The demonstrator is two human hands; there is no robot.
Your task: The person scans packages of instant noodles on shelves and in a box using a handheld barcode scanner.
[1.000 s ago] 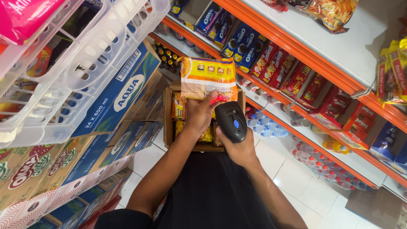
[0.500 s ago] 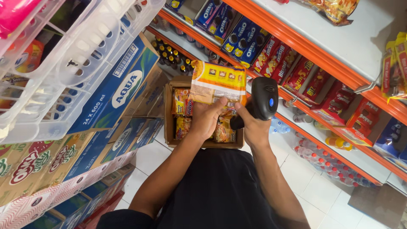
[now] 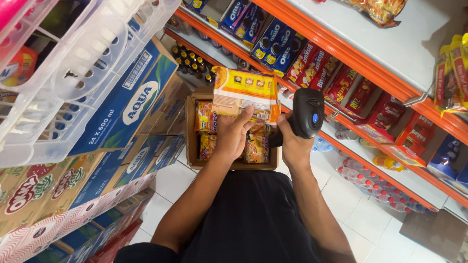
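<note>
Left hand (image 3: 233,134) fingers grip orange-yellow plastic snack packet (image 3: 245,95), back turned toward black handheld scanner (image 3: 306,113) clenched in right hand (image 3: 294,146), just beside fingers.

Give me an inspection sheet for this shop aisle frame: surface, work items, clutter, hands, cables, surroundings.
Surface: white tiled floor, open cardboard box standing on it.
Work items: yellow-orange snack packet held up over the box; black handheld scanner beside it; more packets in the box.
Clutter: white plastic basket upper left.
Hands: left hand grips the packet; right hand grips the scanner.
Cables: nothing seen.
Surroundings: stacked blue water cartons on the left, orange shelves with biscuit packs and bottles on the right.
</note>
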